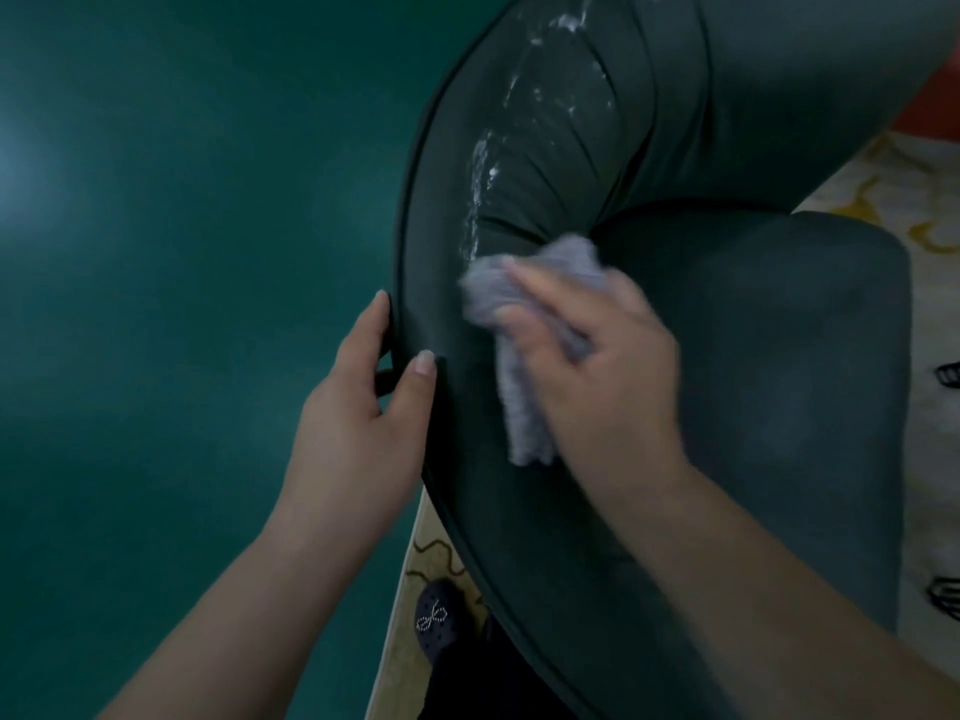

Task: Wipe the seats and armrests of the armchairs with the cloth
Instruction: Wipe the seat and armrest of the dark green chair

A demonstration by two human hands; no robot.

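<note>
Dim, greenish light fills the head view, with a soft pale glow at the left edge. White glare streaks the armchair (545, 111) near the top. The right hand (597, 366) is motion-blurred, and straight lines bow toward the picture's edges.

Armchair (753, 356) dark matt fabric, shiny wet streaks; cloth (524, 407) grey fuzzy terry; floor (182, 252) smooth glossy green.

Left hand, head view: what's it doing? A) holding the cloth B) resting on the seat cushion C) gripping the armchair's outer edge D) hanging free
C: the left hand grips the piped outer edge of the armchair, thumb on the inner side, while the right hand presses the grey cloth to the armrest.
</note>
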